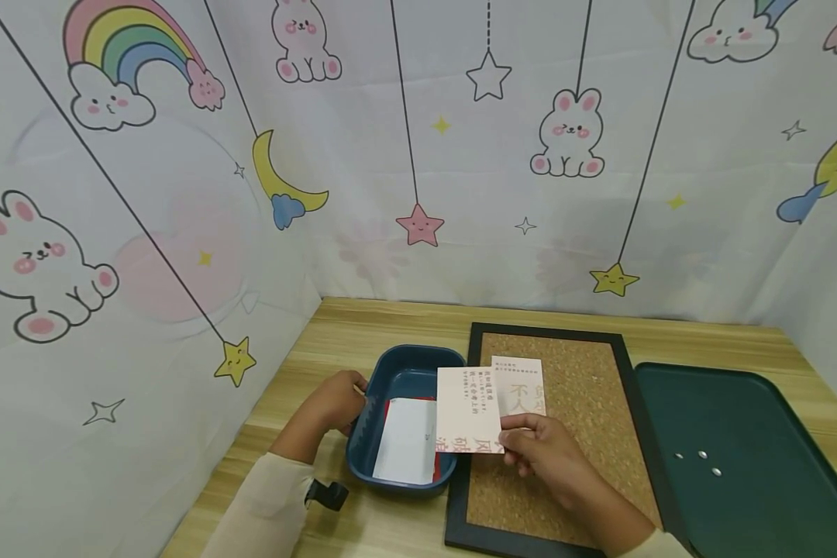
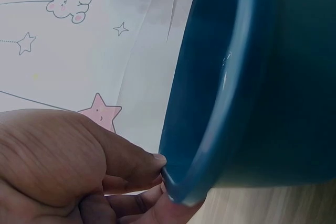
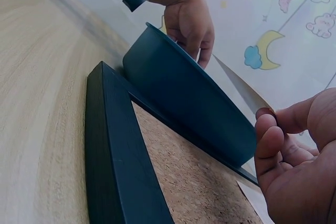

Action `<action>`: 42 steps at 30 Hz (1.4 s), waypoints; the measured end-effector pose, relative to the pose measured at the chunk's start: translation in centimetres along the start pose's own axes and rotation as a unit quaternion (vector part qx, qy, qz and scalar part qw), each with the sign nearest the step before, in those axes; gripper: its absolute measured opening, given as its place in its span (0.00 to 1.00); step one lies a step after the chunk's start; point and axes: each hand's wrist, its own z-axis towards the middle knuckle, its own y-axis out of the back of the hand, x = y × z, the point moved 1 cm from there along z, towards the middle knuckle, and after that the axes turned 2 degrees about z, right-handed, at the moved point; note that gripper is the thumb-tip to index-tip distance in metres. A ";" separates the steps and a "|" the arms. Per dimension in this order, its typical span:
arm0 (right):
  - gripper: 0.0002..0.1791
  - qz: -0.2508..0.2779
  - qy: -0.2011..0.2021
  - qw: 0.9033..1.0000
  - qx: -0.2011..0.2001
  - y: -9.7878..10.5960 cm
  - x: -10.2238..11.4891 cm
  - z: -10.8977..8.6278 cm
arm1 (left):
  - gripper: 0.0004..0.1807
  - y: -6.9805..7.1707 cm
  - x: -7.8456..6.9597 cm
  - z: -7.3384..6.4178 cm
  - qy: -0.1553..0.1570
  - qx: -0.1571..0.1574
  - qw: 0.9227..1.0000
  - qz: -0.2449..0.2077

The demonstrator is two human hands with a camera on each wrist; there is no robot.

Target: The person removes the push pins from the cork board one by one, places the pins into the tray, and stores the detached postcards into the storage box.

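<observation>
My left hand (image 1: 339,399) pinches the left rim of a dark blue plastic bin (image 1: 416,381); in the left wrist view the thumb (image 2: 139,163) presses on the rim from one side, fingers from the other. White and red cards (image 1: 406,442) lie inside the bin. With thumb and fingers, my right hand (image 1: 547,453) pinches the right edge of a pale printed card (image 1: 466,407), held over the bin's right rim. Behind it, a second printed card (image 1: 523,387) lies on the cork board (image 1: 586,418), partly covered by the held card and hand.
The cork board has a black frame (image 1: 642,418) and lies right beside the bin. To its right is a dark green tray (image 1: 753,418) with several small silvery pieces (image 1: 702,455). A printed white curtain (image 1: 481,178) stands behind and left of the wooden table (image 1: 363,314).
</observation>
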 end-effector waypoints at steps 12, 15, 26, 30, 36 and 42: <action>0.21 0.011 0.013 1.000 0.020 -0.9 -0.1 0.1 | 0.16 0.1 -0.1 -0.1 0.003 0.000 1.000 -0.001; 0.21 0.017 0.014 0.999 0.028 -1.1 -0.1 0.1 | 0.16 0.0 -0.1 -0.1 0.002 -0.001 1.000 -0.002; 0.22 0.019 0.018 0.999 0.036 -1.7 -0.1 0.0 | 0.16 0.0 -0.1 -0.1 -0.003 -0.001 1.000 -0.004; 0.22 0.023 0.020 0.999 0.040 -1.9 -0.2 0.1 | 0.16 0.0 0.1 -0.1 -0.004 -0.001 1.000 -0.008; 0.22 0.027 0.022 0.998 0.044 -2.3 -0.2 0.1 | 0.16 0.0 0.0 -0.1 -0.003 -0.001 1.000 -0.008; 0.21 0.023 0.020 0.998 0.048 -2.5 -0.2 0.2 | 0.16 0.1 -0.1 -0.2 -0.002 -0.001 1.000 -0.003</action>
